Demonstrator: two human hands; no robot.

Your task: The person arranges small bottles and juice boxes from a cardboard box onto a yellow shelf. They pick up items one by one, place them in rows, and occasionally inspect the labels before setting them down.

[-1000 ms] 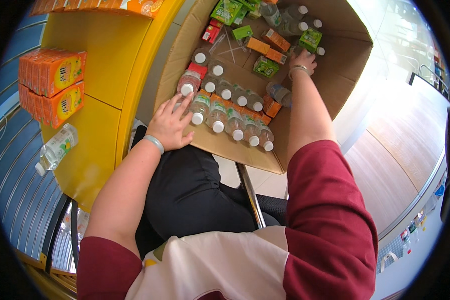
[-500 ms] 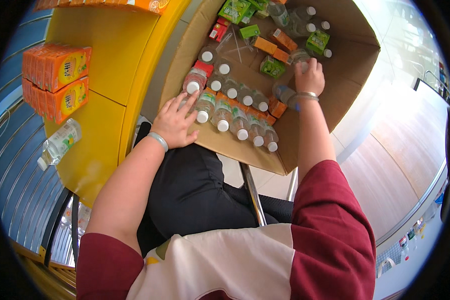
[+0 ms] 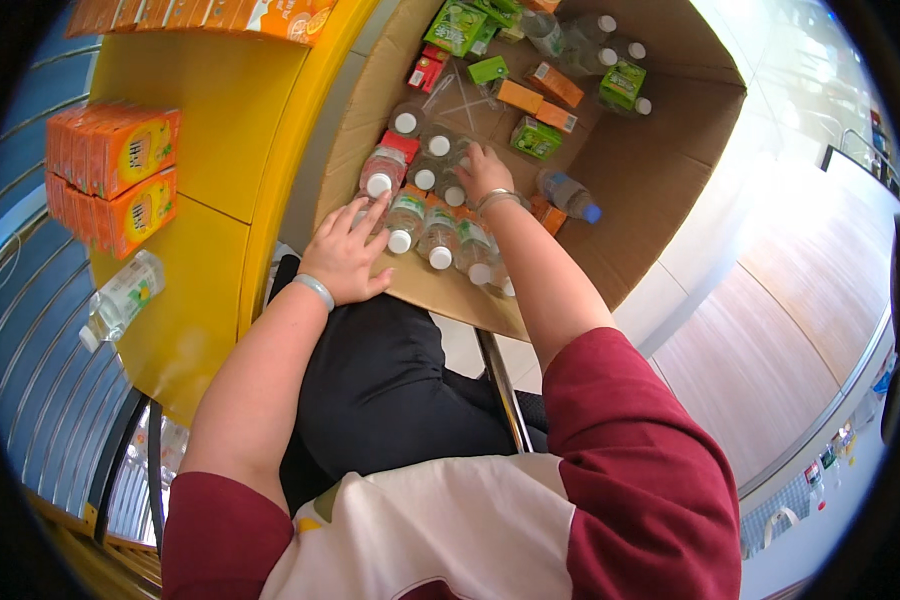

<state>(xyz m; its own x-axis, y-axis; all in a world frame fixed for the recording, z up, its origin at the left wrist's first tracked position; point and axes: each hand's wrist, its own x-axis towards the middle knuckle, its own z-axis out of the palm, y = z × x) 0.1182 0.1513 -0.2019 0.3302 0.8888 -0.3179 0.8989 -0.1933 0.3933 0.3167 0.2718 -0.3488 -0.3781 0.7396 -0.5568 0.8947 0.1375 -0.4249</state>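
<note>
A large cardboard box (image 3: 660, 200) holds clear plastic bottles and small drink cartons. Among the bottles in its near part, my right hand (image 3: 485, 172) has its fingers closed around a clear bottle (image 3: 458, 153), which they partly hide. White-capped bottles (image 3: 436, 240) stand close together in rows in front of it. My left hand (image 3: 345, 248) rests with fingers spread on the box's near left edge. Its fingertips lie beside a pink-labelled bottle (image 3: 381, 172) with a white cap. To the right of my right wrist, a blue-capped bottle (image 3: 568, 195) lies tilted.
Green cartons (image 3: 622, 84), orange cartons (image 3: 536, 102) and more clear bottles (image 3: 577, 45) lie at the box's far side. On the left, a yellow counter (image 3: 205, 120) bears stacked orange carton packs (image 3: 120, 180) and a bottle lying down (image 3: 123, 297). A metal leg (image 3: 503, 385) stands below the box.
My right hand has moved left and nearer, from the box's right side to the bottle rows, with a bottle. The blue-capped bottle shows more fully. My left hand stays at the edge.
</note>
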